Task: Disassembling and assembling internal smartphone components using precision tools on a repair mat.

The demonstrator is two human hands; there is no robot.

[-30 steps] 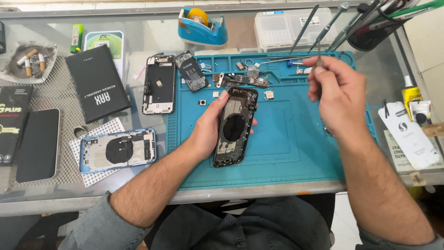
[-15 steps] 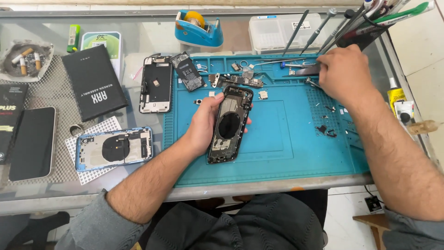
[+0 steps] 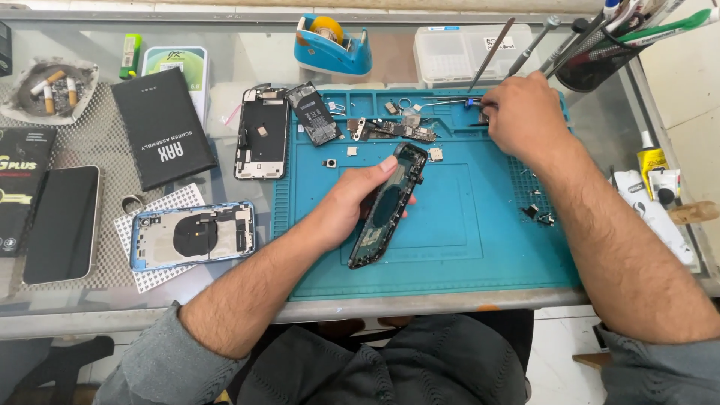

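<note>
A dark phone (image 3: 61, 223) lies face up at the far left, beside a blue phone housing (image 3: 193, 235) resting on a perforated white pad (image 3: 154, 225). Farther right, on the blue work mat (image 3: 457, 247), the left hand (image 3: 351, 202) grips a dark phone frame (image 3: 388, 204), tilted on its edge above the mat's middle. A logic board (image 3: 390, 130) lies just behind it. The right hand (image 3: 525, 120) reaches to the mat's far edge, fingers pinched on a thin tool (image 3: 450, 103); small screws (image 3: 538, 214) lie near its forearm.
</note>
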